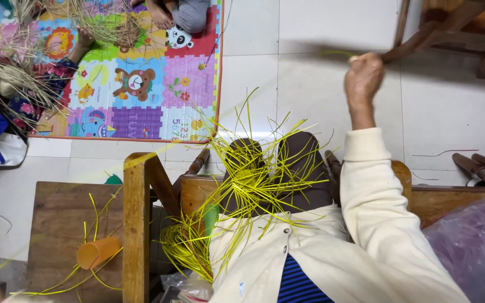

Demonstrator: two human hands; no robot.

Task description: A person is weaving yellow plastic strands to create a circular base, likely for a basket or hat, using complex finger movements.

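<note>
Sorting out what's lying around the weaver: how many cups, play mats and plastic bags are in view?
Orange cup: 1
Colourful play mat: 1
Plastic bags: 2, purple and clear
Total: 4

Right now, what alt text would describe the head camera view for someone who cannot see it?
A person's right hand, arm raised in a cream sleeve, pulls a yellow strand taut above a tangle of yellow strips on their lap. An orange cup lies on a wooden stool, near a colourful play mat.
</note>
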